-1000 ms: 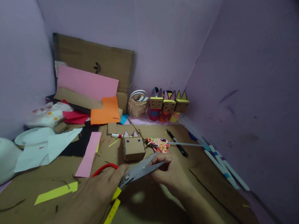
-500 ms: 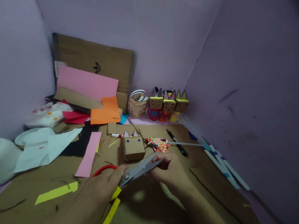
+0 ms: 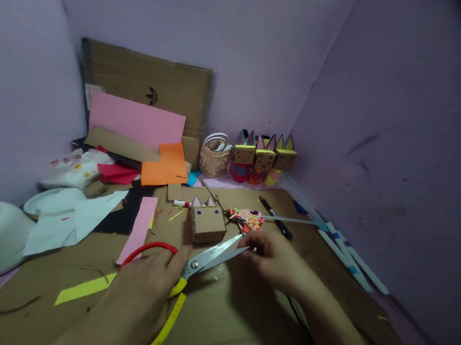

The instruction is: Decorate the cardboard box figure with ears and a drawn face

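My left hand (image 3: 144,291) is wrapped round a pair of scissors (image 3: 215,254) with red and yellow handles. Their blades are slightly apart and point right. Close by the tips, my right hand (image 3: 267,254) has its fingers pinched together. A tiny pale bit shows at its fingertips, too small to name. Just beyond the blades, a small cardboard box head (image 3: 209,223) with two blue dots and pointed ears sits on the cardboard sheet (image 3: 211,328). A glue gun (image 3: 247,219) with a flowery pattern lies behind my right hand, a clear stick reaching out of it.
Three decorated box-headed figures (image 3: 265,159) and a small basket (image 3: 215,160) stand at the back wall. A black marker (image 3: 276,217) lies right of the glue gun. Pink (image 3: 139,227) and yellow paper strips (image 3: 84,289) lie left. A white jar (image 3: 2,238) stands far left.
My right hand has shifted slightly right, and its fingertips now sit just off the blade tips. Small clear shreds now show below the blades. My left hand still grips the scissors.
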`<action>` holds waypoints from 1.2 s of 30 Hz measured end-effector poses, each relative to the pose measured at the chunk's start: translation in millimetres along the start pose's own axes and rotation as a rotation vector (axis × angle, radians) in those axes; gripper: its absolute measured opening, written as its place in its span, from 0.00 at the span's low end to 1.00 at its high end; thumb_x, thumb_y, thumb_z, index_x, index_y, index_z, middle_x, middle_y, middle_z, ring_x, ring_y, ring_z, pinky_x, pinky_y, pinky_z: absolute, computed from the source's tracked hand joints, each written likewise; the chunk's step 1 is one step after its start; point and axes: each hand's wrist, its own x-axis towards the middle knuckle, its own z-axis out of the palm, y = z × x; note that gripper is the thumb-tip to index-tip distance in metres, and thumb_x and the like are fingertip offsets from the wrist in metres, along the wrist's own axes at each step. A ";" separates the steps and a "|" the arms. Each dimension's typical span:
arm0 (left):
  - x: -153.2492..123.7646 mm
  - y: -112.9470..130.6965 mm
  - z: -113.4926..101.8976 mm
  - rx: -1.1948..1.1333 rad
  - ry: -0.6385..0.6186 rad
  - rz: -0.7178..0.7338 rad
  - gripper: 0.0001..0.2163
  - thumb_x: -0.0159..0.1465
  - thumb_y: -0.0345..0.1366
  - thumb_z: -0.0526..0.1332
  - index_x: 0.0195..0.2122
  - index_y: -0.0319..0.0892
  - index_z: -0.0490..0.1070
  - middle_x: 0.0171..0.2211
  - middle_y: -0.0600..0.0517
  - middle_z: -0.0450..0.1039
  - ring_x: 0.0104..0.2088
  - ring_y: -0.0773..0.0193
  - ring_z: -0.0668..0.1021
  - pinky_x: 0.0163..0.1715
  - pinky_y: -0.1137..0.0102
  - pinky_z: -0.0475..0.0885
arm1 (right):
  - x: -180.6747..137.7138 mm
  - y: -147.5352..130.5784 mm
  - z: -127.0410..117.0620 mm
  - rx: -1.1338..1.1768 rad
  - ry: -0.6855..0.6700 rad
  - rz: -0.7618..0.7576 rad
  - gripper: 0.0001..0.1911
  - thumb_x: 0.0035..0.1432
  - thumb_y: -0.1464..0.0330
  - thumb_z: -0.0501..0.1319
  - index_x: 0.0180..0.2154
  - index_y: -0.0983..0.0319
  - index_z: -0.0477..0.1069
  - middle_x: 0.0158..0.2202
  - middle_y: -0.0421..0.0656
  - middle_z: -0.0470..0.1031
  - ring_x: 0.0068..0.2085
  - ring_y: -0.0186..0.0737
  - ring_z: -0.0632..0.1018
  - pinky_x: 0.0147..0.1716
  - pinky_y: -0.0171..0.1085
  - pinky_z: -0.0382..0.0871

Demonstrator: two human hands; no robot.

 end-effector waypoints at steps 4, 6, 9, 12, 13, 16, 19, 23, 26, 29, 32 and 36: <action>1.5 1.7 -5.2 0.122 -0.020 -0.006 0.28 0.55 0.26 0.50 0.59 0.42 0.64 0.42 0.39 0.73 0.36 0.48 0.77 0.30 0.60 0.71 | -4.1 -10.8 -23.1 0.058 0.488 -0.171 0.06 0.54 0.66 0.61 0.33 0.60 0.75 0.27 0.41 0.77 0.28 0.38 0.75 0.28 0.35 0.68; 1.4 4.4 -8.8 0.151 -0.023 0.015 0.28 0.55 0.25 0.50 0.58 0.42 0.64 0.43 0.38 0.74 0.37 0.47 0.77 0.29 0.60 0.71 | -9.4 -16.9 -23.8 0.008 0.542 -0.393 0.04 0.57 0.68 0.61 0.34 0.59 0.75 0.32 0.41 0.78 0.35 0.38 0.77 0.35 0.36 0.70; 1.7 7.1 -12.3 0.161 -0.039 0.038 0.27 0.55 0.24 0.49 0.57 0.42 0.65 0.41 0.40 0.74 0.36 0.47 0.77 0.28 0.60 0.71 | -15.9 -23.1 -15.8 -0.116 0.370 -0.670 0.05 0.57 0.74 0.61 0.33 0.59 0.74 0.33 0.41 0.77 0.37 0.36 0.77 0.39 0.35 0.69; 2.9 5.6 -12.3 0.170 -0.068 0.019 0.27 0.55 0.24 0.49 0.56 0.41 0.66 0.37 0.42 0.74 0.33 0.49 0.77 0.26 0.61 0.70 | -17.6 -24.5 -7.4 -0.179 0.252 -0.721 0.08 0.57 0.78 0.60 0.34 0.60 0.73 0.33 0.41 0.76 0.36 0.35 0.77 0.40 0.35 0.69; 3.4 4.4 -11.7 0.179 -0.072 0.013 0.27 0.55 0.24 0.49 0.56 0.40 0.66 0.37 0.42 0.74 0.33 0.49 0.76 0.25 0.62 0.70 | -17.5 -24.2 -5.7 -0.174 0.240 -0.714 0.08 0.57 0.78 0.59 0.34 0.60 0.73 0.33 0.41 0.76 0.36 0.35 0.77 0.41 0.36 0.69; 4.7 0.9 -9.2 0.196 -0.064 0.010 0.26 0.55 0.27 0.51 0.57 0.40 0.66 0.38 0.40 0.75 0.33 0.48 0.76 0.24 0.63 0.69 | -17.1 -22.4 -2.7 -0.160 0.204 -0.732 0.08 0.56 0.78 0.60 0.35 0.60 0.73 0.35 0.41 0.76 0.39 0.37 0.77 0.49 0.42 0.66; 5.1 0.8 -8.6 0.203 -0.051 0.023 0.27 0.55 0.27 0.51 0.57 0.40 0.65 0.37 0.41 0.74 0.32 0.48 0.76 0.24 0.62 0.68 | -17.0 -20.0 1.1 -0.262 0.113 -0.788 0.11 0.54 0.76 0.62 0.41 0.60 0.73 0.43 0.46 0.74 0.45 0.43 0.75 0.54 0.51 0.60; 4.6 3.7 -10.8 0.214 -0.090 0.031 0.26 0.54 0.25 0.50 0.56 0.41 0.66 0.35 0.42 0.74 0.30 0.49 0.76 0.23 0.63 0.68 | -15.1 -16.8 8.3 -0.419 0.078 -0.838 0.14 0.54 0.75 0.63 0.44 0.61 0.73 0.46 0.48 0.72 0.46 0.47 0.73 0.55 0.59 0.57; 4.0 5.1 -12.7 0.223 -0.098 0.031 0.28 0.53 0.23 0.51 0.56 0.41 0.65 0.37 0.42 0.74 0.31 0.50 0.76 0.23 0.64 0.68 | -13.0 -15.9 11.1 -0.437 0.093 -0.859 0.13 0.55 0.76 0.63 0.43 0.60 0.74 0.45 0.47 0.73 0.45 0.46 0.72 0.55 0.60 0.56; 3.7 6.3 -15.0 0.225 -0.098 0.033 0.28 0.53 0.23 0.50 0.57 0.41 0.64 0.37 0.42 0.74 0.32 0.49 0.77 0.24 0.63 0.68 | -11.5 -16.3 11.6 -0.444 0.111 -0.886 0.10 0.57 0.76 0.62 0.41 0.60 0.74 0.43 0.46 0.75 0.45 0.45 0.72 0.55 0.60 0.56; 4.0 7.3 -17.0 0.209 -0.119 0.026 0.26 0.54 0.23 0.50 0.54 0.42 0.65 0.36 0.43 0.74 0.32 0.50 0.77 0.23 0.64 0.68 | -10.7 -16.5 12.1 -0.443 0.134 -0.916 0.08 0.58 0.76 0.62 0.37 0.59 0.75 0.42 0.45 0.76 0.45 0.45 0.73 0.56 0.61 0.54; 4.6 7.0 -16.1 0.204 -0.112 0.022 0.27 0.52 0.24 0.52 0.55 0.43 0.65 0.36 0.44 0.74 0.32 0.49 0.77 0.23 0.64 0.67 | -10.0 -16.7 13.1 -0.430 0.164 -0.938 0.07 0.57 0.76 0.63 0.35 0.59 0.75 0.40 0.45 0.77 0.44 0.44 0.73 0.57 0.61 0.53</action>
